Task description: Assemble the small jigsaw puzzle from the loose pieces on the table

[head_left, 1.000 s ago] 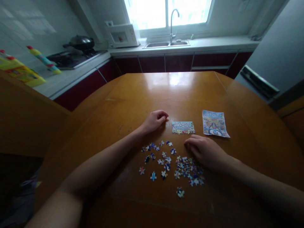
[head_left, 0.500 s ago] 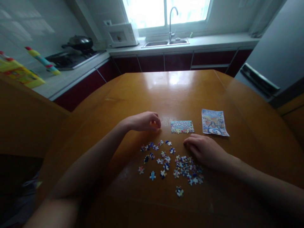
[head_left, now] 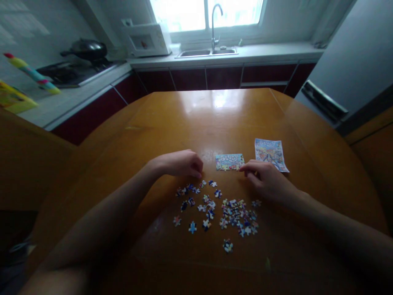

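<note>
Pale-blue joined puzzle lies between the left fingers and right fingers.

1. Daylight enters through the far window, which is overexposed to white.
2. Glare whitens the worktop at its far end; nearer, it dims.
3. Shadow falls beside the left forearm.
4. Puzzle pieces look soft.
5. Wide-angle distortion stretches the outer edges.

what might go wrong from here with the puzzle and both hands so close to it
The right hand has its fingertips at the lower right corner of the joined puzzle section, so a nudge might shift or loosen it. The left hand sits close to a loose piece and could knock it aside.
</note>
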Motion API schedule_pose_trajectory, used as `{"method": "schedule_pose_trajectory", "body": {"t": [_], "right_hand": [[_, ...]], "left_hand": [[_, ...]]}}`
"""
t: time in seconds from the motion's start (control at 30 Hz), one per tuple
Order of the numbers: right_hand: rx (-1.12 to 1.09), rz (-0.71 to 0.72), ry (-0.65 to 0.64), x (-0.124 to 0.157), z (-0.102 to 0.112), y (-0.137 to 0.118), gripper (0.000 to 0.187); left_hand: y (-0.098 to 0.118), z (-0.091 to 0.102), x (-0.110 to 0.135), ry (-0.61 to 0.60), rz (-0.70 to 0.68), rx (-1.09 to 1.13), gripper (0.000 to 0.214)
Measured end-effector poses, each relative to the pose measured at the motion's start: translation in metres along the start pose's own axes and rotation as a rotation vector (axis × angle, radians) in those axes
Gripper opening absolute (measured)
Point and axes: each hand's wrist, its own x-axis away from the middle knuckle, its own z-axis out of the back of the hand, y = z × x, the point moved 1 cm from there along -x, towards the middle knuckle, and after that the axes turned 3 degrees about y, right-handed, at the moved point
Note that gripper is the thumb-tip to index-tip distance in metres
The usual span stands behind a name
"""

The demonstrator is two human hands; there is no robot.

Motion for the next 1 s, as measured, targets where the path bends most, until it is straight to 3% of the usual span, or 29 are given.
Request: {"method": "schedule_pose_trajectory", "body": {"t": [0.27,0.53,0.77,1.0], "right_hand": [[0.004,0.04,-0.024,-0.001,-0.002,-0.002,0.024],[0.014,0.059,-0.033,-0.002,-0.003,-0.003,0.024],[0.002,0.079,-0.035,-0.001,-0.004,-0.002,0.023],[0.001,0.091,-0.059,-0.001,-0.003,-0.002,0.022]], "left_hand": [[0.025,-0.004,-0.007,0.067,-0.183,0.127,0.014],[0.021,-0.02,-0.018,0.091,-0.331,0.252,0.012],[0.025,-0.027,-0.019,-0.025,-0.383,0.247,0.011],[0.021,-0.022,-0.02,-0.028,-0.353,0.345,0.015]]}}
